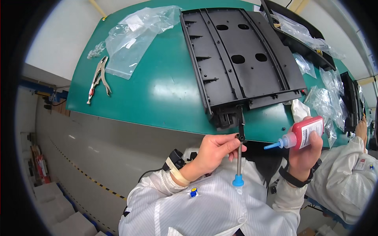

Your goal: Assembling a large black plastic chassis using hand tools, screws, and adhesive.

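My left hand point(210, 154) is closed in a pinch at the upper end of a metal rod point(239, 159), where it meets a black lever arm point(241, 120). A blue cup-shaped tip point(238, 181) sits at the rod's lower end, close to my smock. The lever reaches down from the front edge of a large black ribbed panel point(252, 41). My right hand point(301, 159) is wrapped round a red glue bottle point(310, 133), tilted sideways. Its thin blue nozzle point(272, 146) points left toward the rod joint, apart from it.
Locking pliers point(97, 80) and a clear plastic bag point(132, 43) lie on the green table point(157, 98) at left. A black tray-like part point(299, 37) holds plastic wrap at back right. More bags point(327, 98) lie beneath it. A co-worker's hand point(361, 129) touches a black part at far right.
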Tool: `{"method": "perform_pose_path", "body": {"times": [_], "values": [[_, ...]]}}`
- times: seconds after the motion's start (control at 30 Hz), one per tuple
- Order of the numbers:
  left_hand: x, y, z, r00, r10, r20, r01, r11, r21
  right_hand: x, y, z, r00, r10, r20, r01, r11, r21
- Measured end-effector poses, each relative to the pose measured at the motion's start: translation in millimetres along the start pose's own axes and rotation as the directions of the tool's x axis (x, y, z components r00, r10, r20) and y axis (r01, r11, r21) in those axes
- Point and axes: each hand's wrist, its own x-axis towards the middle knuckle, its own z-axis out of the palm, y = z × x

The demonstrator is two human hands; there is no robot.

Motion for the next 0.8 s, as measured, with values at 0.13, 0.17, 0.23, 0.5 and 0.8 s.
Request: {"method": "perform_pose_path", "body": {"times": [0.13,0.17,0.23,0.5,0.8], "values": [[1,0,-1,1.000,-0.006,0.009,0.006,1.000,-0.003,5,7,3,1.000,-0.017,-0.010,0.018,0.997,0.072],[2,0,0,1.000,-0.011,0.007,0.011,1.000,-0.006,5,4,10,1.000,-0.028,0.011,0.027,0.996,0.090],[2,0,0,1.000,-0.018,0.006,0.018,1.000,-0.010,8,5,16,0.999,-0.024,0.027,0.021,0.995,0.094],[2,-1,-1,1.000,0.000,0.012,0.000,1.000,-0.003,10,16,39,0.993,-0.055,-0.105,0.042,0.992,-0.119],[1,2,1,1.000,-0.010,0.005,0.010,1.000,0.008,7,14,44,0.994,-0.106,-0.013,0.096,0.937,-0.337]]}}
